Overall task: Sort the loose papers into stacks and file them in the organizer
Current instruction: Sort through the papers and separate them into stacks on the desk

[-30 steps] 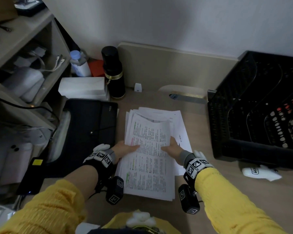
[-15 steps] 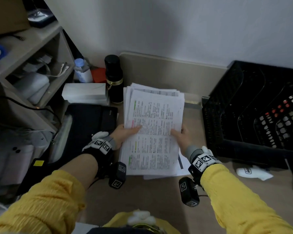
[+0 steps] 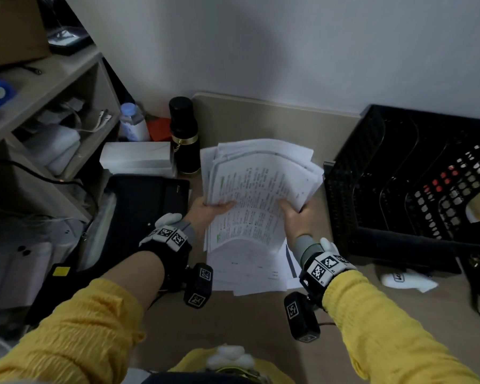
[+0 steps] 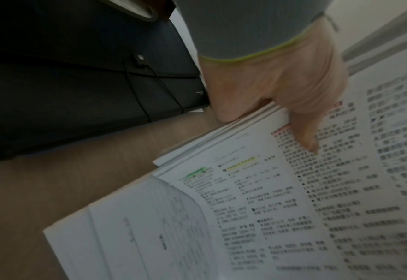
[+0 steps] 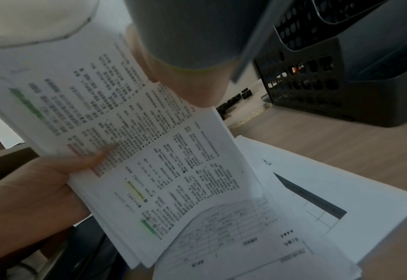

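Observation:
A thick stack of printed papers [image 3: 255, 187] is raised off the desk and tilted to the right, its far edges fanned out. My left hand [image 3: 205, 210] grips its left edge, thumb on the top sheet [image 4: 304, 136]. My right hand [image 3: 291, 214] grips the right edge; the wrist view shows only its wrist and palm [image 5: 192, 87] behind the stack [image 5: 137, 151]. A few sheets [image 3: 250, 273] still lie flat on the desk [image 5: 305, 208] beneath. The black mesh organizer [image 3: 416, 176] stands at the right, its slots facing the stack.
A black folder [image 3: 139, 206] lies left of the papers, also seen from the left wrist [image 4: 77, 91]. A black flask [image 3: 185, 134], a white box [image 3: 137, 157] and a bottle [image 3: 132, 123] stand behind it. Shelves [image 3: 39, 120] fill the left. A white object [image 3: 408, 281] lies by the organizer.
Both hands have lifted the stack from flat on the desk, then raised and swung it rightward toward the organizer. A few sheets stayed on the desk.

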Motion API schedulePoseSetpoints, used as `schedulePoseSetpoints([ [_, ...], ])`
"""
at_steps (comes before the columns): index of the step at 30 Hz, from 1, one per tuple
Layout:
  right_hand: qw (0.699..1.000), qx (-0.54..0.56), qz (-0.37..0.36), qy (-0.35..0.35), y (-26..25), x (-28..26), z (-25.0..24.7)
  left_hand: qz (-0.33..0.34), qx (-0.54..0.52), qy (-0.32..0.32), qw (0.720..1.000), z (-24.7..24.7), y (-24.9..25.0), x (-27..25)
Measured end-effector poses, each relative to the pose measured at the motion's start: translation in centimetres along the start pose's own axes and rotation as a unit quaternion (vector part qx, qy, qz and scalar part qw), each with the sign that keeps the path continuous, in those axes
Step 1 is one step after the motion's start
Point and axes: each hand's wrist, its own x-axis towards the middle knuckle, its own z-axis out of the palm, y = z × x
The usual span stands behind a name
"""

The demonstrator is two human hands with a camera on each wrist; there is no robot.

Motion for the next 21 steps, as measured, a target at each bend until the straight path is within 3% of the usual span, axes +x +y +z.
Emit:
schedulePoseSetpoints([
  [8,0.993,0.042,0.063,-0.095,3.2,1.3,1.0,0.026,0.002,0.012,1.0,-2.3,-0.6,-0.7],
  [21,0.99,0.037,0.11,-0.085,5.7,2.8,1.4,0.028,0.009,-0.003,1.0,-1.6,-1.0,0.4],
])
